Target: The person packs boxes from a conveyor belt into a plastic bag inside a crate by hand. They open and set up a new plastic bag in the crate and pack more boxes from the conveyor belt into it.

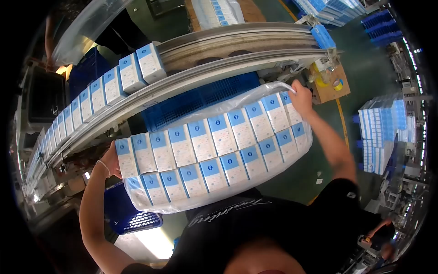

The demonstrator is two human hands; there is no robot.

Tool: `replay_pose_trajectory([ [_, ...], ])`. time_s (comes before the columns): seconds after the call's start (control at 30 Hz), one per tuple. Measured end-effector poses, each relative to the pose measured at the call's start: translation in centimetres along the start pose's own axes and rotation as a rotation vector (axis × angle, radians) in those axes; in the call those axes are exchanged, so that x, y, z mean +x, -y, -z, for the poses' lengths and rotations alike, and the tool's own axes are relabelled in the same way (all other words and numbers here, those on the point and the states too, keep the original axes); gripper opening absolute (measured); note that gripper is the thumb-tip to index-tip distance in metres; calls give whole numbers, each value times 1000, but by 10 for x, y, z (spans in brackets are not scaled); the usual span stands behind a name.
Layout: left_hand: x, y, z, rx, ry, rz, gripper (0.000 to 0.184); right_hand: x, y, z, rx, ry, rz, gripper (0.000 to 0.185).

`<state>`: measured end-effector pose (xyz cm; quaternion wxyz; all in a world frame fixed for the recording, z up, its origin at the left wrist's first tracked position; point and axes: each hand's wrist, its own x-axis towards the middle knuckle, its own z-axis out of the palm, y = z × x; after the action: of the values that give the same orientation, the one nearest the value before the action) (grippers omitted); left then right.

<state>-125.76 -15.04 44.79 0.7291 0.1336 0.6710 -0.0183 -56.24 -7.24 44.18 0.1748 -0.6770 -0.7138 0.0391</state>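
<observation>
Two rows of white and blue packs (pixel 210 141), which look like tissue packs, lie side by side inside a clear plastic bag (pixel 178 205) in front of my chest. My left hand (pixel 112 159) presses round the left end of the rows, its fingers partly hidden behind the end pack. At the upper right, my right hand (pixel 301 98) is closed on the bag's gathered plastic edge, beside the last packs. Loose film runs along the rows' far side.
A curved conveyor (pixel 200 59) carries a line of similar packs (pixel 98 93) on its left part. Blue crates (pixel 205 98) stand below it. Stacked packs (pixel 381 132) are at the right, and tape rolls (pixel 337 84) lie on a brown board (pixel 331 93). Another person's dark legs (pixel 123 32) show beyond the conveyor.
</observation>
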Motion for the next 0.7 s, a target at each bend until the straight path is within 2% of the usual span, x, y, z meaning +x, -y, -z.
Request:
replay_pose_trajectory([
  [0.03, 10, 5, 4, -14, 6, -11, 80, -11, 2, 4, -8, -3, 17, 22],
  [0.07, 28, 12, 12, -87, 143, -38, 81, -13, 4, 7, 138, -76, -66, 21],
  [0.1, 27, 19, 15, -147, 189, -55, 81, -15, 11, 5, 302, -135, -145, 21],
  [0.13, 25, 26, 19, -208, 236, -70, 81, -16, 30, 11, 247, -232, -2, 22],
  [0.17, 15, 21, 7, -147, 165, -34, 84, -12, 58, 27, 202, -335, 144, 23],
  [0.2, 6, 15, -5, -90, 94, 9, 88, -8, 100, 36, 107, -364, 222, 25],
  [0.23, 2, 12, -4, -31, 29, 65, 91, -2, 154, 41, 176, -343, 372, 25],
  [0.27, 16, 17, 5, -56, 66, 83, 95, -2, 203, 30, 426, -161, 453, 28],
  [0.3, -1, 10, -10, 92, -105, 20, 98, -5, 255, 5, 765, 46, 519, 33],
  [0.33, -10, 9, -18, 97, -167, 5, 96, -10, 303, -23, 799, 149, 616, 41],
  [0.37, -13, 8, -19, 106, -226, -15, 95, -16, 352, -40, 683, 197, 719, 50],
  [0.43, -17, 11, -20, 124, -274, -27, 92, -22, 434, -93, 882, 314, 828, 71],
  [0.5, -15, 22, -11, 131, -317, -35, 89, -31, 482, -106, 524, 717, 770, 85],
  [0.57, -6, 35, 2, -123, -331, -53, 76, -36, 490, -107, 517, 663, 787, 88],
  [0.63, 8, 60, 2, 155, -386, -212, 58, -35, 490, -105, 501, 598, 794, 92],
  [0.7, 65, 84, 32, 1275, -496, -781, 45, -34, 484, -106, 475, 648, 818, 85],
])
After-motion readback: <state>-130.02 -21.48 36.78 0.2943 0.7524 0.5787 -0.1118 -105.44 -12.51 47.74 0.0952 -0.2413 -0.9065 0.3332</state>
